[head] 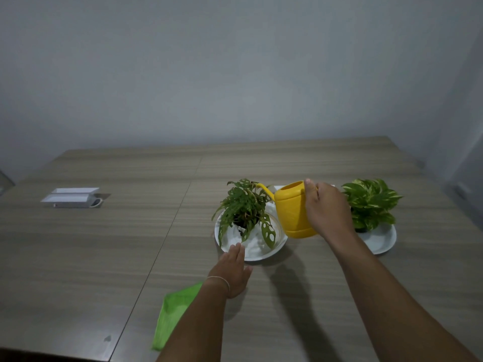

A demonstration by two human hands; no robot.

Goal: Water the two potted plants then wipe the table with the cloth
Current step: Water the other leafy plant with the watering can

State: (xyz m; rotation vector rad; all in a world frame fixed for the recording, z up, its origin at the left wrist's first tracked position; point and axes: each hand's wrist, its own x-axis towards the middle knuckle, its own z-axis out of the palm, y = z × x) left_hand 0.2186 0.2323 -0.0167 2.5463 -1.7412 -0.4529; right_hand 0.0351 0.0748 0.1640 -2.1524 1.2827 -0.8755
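A bright yellow plastic watering can (pixel 294 209) with a thin curved spout sits right of centre in the frame, lifted off the table and tipped so the spout points left, its tip among the upper leaves of a potted plant with holed, dark green leaves (pixel 244 207). That plant stands in a round white dish (pixel 271 250) just below the middle of the frame; its pot is mostly hidden by foliage. The right hand (pixel 328 209) grips the can from the right side, fingers curled round its hidden handle and the thumb laid along the top edge. To the right, partly behind that hand, a second potted plant with green-and-cream variegated leaves (pixel 371 201) stands in its own white dish (pixel 383 241).

The left hand (pixel 232 270) lies palm down with fingers straight and together, holding nothing, its fingertips touching the near rim of the first dish. A lime-green cloth (pixel 172 314) lies flat on the pale wood-grain table (pixel 104 244) at lower centre-left, partly covered by the left forearm.

The table's far edge meets a grey wall (pixel 235 74) across the middle of the frame. The left half of the tabletop is bare apart from a white open box-like fitting (pixel 70 197) at mid-left. The near edge shows at the lower left corner.
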